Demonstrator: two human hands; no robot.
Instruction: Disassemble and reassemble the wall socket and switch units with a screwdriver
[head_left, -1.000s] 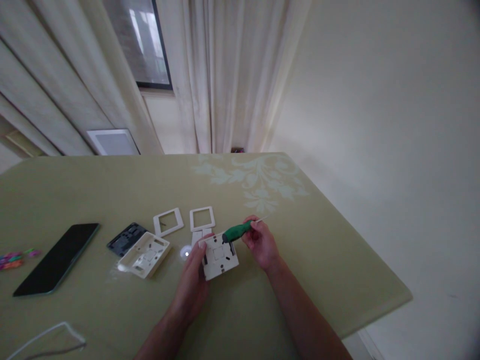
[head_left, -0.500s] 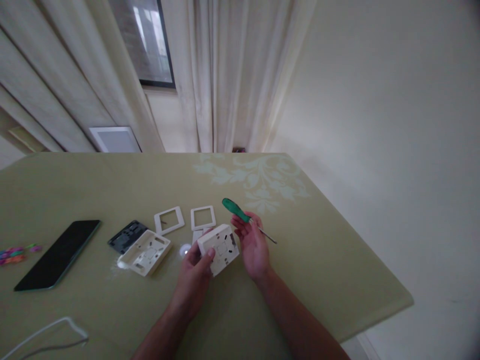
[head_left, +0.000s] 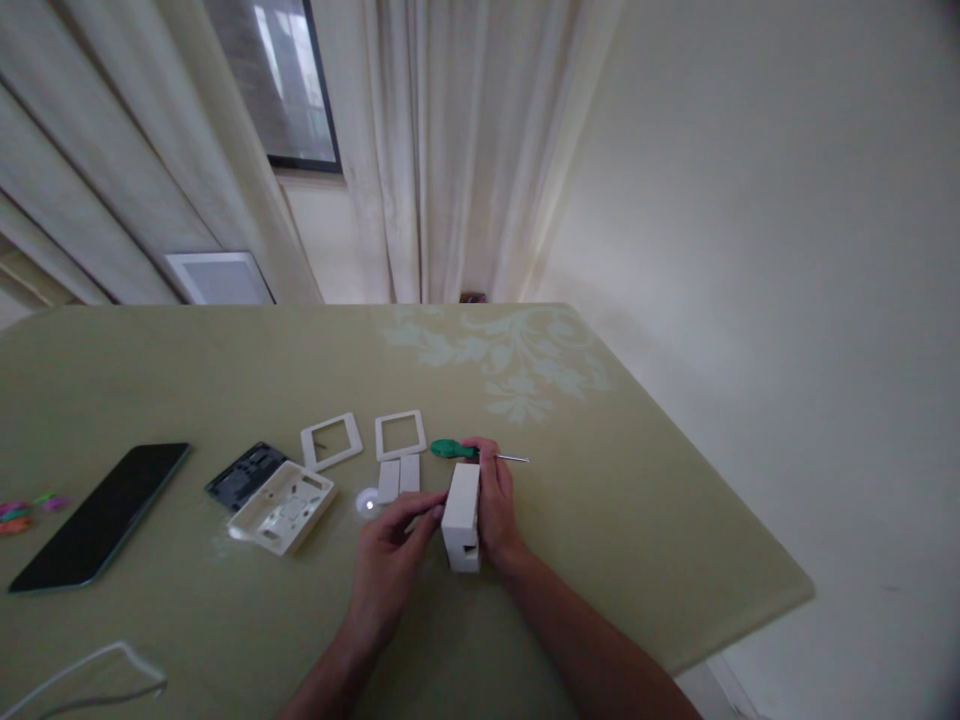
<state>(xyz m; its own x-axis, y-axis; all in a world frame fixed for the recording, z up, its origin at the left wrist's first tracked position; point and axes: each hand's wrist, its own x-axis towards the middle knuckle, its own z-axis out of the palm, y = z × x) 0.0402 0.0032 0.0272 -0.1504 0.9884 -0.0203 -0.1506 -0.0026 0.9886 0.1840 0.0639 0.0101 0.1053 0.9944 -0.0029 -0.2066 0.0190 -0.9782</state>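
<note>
A white wall-switch box [head_left: 463, 505] stands on its edge, upright, between my hands. My right hand [head_left: 496, 505] lies against the box's right side, steadying it. Across its fingers it also holds a screwdriver [head_left: 454, 449] with a green handle, the shaft pointing right. My left hand [head_left: 394, 550] is closed, thumb and fingertips pinched together at the box's left face. Whatever is in that pinch is hidden. Just beyond the left fingers lie two white switch rockers [head_left: 398, 479] and a small round, shiny disc [head_left: 367, 502].
Two white frames [head_left: 400, 434] lie behind the rockers. To the left are an open white box [head_left: 285, 507], a dark switch module [head_left: 246, 476] and a black tablet [head_left: 101, 515]. A white cable [head_left: 97, 655] and several colourful small pieces [head_left: 15, 515] sit farther left on the green tablecloth [head_left: 637, 480].
The box has been turned from tilted to upright on its edge and lowered. My right hand has moved against its side, and the screwdriver now lies nearly level. My left hand has shifted to a pinch.
</note>
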